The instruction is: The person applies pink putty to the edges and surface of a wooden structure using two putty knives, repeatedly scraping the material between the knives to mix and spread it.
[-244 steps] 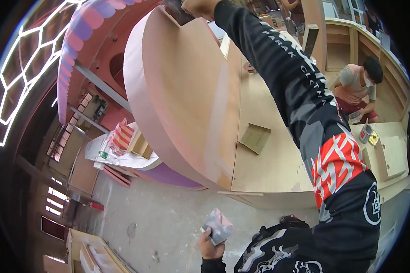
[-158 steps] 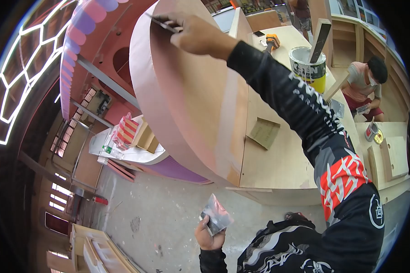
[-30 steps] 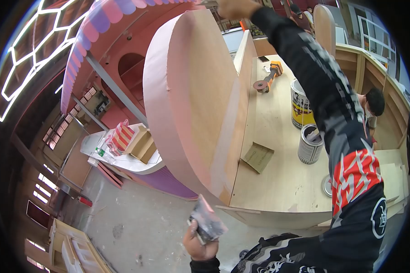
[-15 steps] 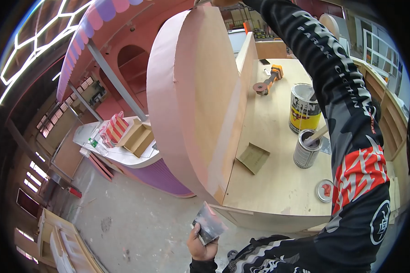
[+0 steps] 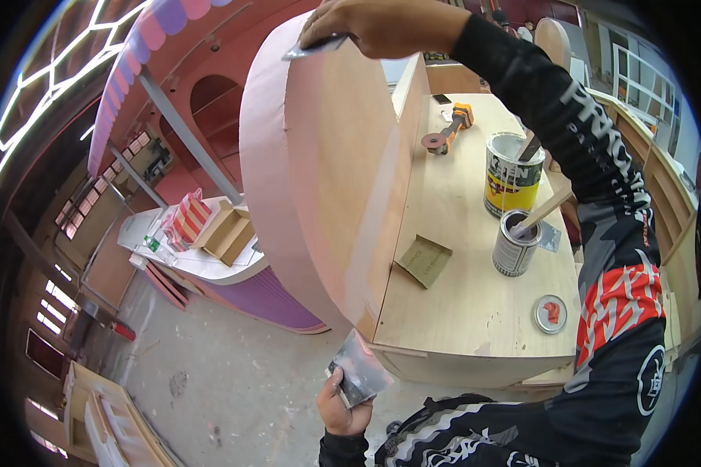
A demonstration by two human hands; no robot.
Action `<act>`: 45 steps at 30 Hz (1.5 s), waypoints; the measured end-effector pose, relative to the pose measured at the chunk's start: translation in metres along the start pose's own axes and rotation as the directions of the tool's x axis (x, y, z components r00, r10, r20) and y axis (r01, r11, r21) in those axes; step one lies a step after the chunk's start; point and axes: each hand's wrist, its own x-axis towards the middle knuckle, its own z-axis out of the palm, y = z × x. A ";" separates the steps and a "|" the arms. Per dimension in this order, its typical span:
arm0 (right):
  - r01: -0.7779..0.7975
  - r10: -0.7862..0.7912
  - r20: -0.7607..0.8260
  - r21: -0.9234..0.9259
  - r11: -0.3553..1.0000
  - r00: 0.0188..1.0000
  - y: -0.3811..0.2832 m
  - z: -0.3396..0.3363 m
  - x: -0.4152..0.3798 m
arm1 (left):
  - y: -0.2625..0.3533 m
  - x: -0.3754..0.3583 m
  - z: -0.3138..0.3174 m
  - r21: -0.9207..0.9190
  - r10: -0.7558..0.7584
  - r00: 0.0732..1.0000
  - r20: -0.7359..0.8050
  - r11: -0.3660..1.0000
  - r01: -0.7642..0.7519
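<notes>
Jutting from right hand: scraper, at curved panel.

Bright centre | dim left side | light strips, windows glaring | fisheye bend, black corners

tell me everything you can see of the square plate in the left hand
The plate is thin, flat and roughly square, grey and metal-looking, with pinkish smears and darker patches over its upper face. It is tilted, one corner pointing toward the top of the view. The left hand holds it by its lower left part, thumb over the face; nothing else clearly touches it. Behind it in view is the grey floor. Its underside is hidden.
</notes>
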 end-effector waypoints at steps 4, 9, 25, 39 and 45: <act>0.205 -0.199 -0.151 0.027 0.978 0.968 -0.036 -0.001 -0.009 | 0.001 0.001 -0.001 0.008 -0.009 0.999 0.050 1.000 0.009; 0.162 -0.165 -0.026 -0.099 0.982 0.986 -0.090 0.011 -0.028 | 0.006 -0.001 0.005 0.012 0.019 0.994 0.105 1.000 -0.021; 0.014 -0.049 0.071 0.428 0.904 0.996 -0.166 0.045 -0.146 | 0.069 -0.016 0.045 -0.305 0.293 0.822 0.488 0.940 -0.154; 0.058 -0.055 0.020 -0.205 0.977 0.998 -0.075 0.019 -0.017 | 0.030 0.000 0.049 -0.078 0.138 0.977 0.163 0.989 -0.127; 0.019 -0.047 -0.097 -0.274 0.962 0.994 -0.081 0.003 -0.015 | 0.032 0.001 0.045 -0.042 0.124 0.983 0.136 0.992 -0.120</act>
